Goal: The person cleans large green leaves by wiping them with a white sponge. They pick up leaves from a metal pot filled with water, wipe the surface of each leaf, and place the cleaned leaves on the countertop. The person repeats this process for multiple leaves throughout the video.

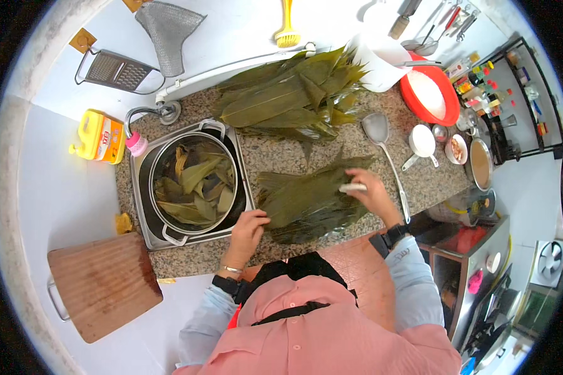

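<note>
A stack of long green leaves (309, 197) lies on the granite counter in front of me. At its lower left edge the fingers of my left hand (247, 236) pinch the leaf ends. My right hand (373, 192) grips a small whitish object (353, 187) over the right part of the stack; I cannot tell what it is. Behind lies a larger pile of leaves (281, 101). To the left, a metal pot (237, 187) holds leaves in liquid and stands in the sink (246, 185).
Right of the stack lies a metal spatula (376, 129). Beyond it stand a red basin (410, 105) of white grains, a white cup (422, 140) and a small bowl (456, 149). A faucet (169, 112) rises behind the sink; a wooden cutting board (105, 286) is at the lower left.
</note>
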The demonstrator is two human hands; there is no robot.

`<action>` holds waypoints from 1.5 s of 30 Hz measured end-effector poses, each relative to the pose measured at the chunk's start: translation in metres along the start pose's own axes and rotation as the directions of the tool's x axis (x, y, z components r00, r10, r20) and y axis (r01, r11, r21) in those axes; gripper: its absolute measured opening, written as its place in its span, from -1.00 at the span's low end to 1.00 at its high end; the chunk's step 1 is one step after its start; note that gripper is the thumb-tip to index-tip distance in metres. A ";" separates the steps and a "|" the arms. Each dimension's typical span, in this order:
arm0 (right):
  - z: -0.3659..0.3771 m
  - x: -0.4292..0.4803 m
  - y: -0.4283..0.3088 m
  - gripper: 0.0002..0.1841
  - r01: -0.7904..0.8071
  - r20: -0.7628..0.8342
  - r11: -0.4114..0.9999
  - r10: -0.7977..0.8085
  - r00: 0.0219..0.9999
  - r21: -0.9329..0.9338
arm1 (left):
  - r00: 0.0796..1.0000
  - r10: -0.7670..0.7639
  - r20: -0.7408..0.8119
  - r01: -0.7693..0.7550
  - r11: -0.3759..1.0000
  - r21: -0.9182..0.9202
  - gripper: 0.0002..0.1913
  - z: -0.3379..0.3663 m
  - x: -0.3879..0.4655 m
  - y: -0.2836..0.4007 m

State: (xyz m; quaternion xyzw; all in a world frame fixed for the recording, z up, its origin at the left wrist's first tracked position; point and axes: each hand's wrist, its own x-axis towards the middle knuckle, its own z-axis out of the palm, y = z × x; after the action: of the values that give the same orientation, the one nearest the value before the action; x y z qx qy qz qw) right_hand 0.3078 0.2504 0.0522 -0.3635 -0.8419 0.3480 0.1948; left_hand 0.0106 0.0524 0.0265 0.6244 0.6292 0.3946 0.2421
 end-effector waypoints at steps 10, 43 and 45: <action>0.079 -0.023 -0.044 -0.75 -0.386 0.092 0.802 0.389 0.917 0.455 | 0.997 0.053 0.054 -0.058 0.993 0.100 -0.75 0.020 -0.022 -0.018; 0.041 -0.050 0.002 -0.67 -0.478 -0.467 0.838 0.545 0.696 0.265 | 0.860 -0.226 -0.458 0.285 0.957 0.062 -0.60 -0.061 0.220 -0.085; 0.050 -0.039 -0.009 -0.67 -0.456 -0.410 0.842 0.539 0.736 0.287 | 0.881 -0.110 -0.460 0.226 0.953 0.204 -0.66 -0.059 0.188 -0.089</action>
State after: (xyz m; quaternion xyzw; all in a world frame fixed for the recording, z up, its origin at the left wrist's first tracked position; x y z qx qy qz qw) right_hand 0.3002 0.1945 0.0211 -0.6320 -0.6067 0.3567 0.3244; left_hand -0.1085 0.2322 0.0248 0.4862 0.7646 0.4208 0.0448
